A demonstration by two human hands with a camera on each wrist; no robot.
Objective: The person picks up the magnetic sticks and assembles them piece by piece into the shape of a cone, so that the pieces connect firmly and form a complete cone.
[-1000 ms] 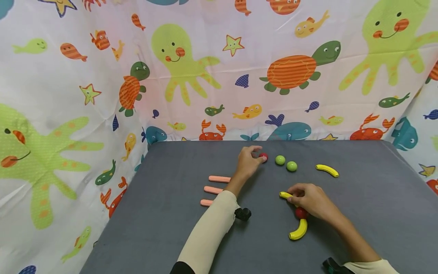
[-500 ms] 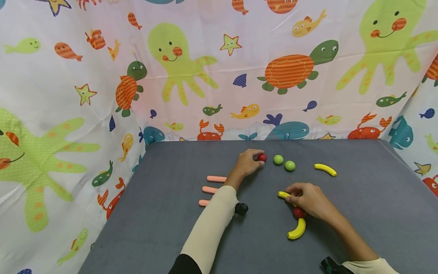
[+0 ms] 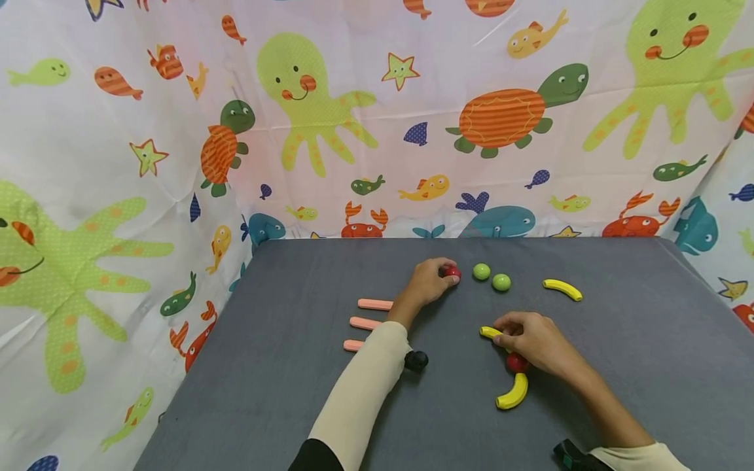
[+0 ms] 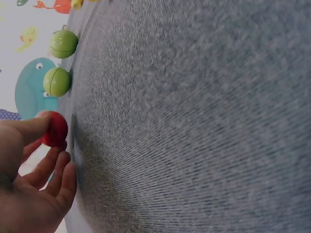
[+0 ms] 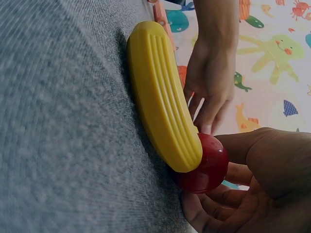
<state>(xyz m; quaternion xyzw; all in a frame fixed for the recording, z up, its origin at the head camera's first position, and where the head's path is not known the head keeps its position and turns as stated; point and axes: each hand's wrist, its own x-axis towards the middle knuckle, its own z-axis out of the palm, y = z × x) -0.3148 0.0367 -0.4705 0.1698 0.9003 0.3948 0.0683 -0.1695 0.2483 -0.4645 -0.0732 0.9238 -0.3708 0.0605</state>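
Observation:
My left hand (image 3: 430, 282) pinches a round red toy fruit (image 4: 56, 130) between thumb and fingers near the table's back edge. Two green toy apples (image 3: 481, 271) (image 3: 501, 282) lie just to its right. My right hand (image 3: 536, 341) pinches a yellow toy banana (image 3: 488, 332); its fingers cover most of that banana. Beneath this hand sits another red toy fruit (image 3: 517, 363), which touches a second curved yellow banana (image 3: 512, 392) below it. In the right wrist view, the ribbed lower banana (image 5: 163, 97) lies against the red fruit (image 5: 206, 167), with the right hand behind.
Several pink toy sticks (image 3: 365, 323) lie in a column left of the left forearm, partly covered by it. A third yellow banana (image 3: 562, 289) lies at the right rear. A sea-animal curtain (image 3: 412, 163) hangs behind the grey table (image 3: 265, 392).
The left hand's raised fingers have come down and closed around the red fruit. The right hand has stayed on its banana. The view has shifted slightly.

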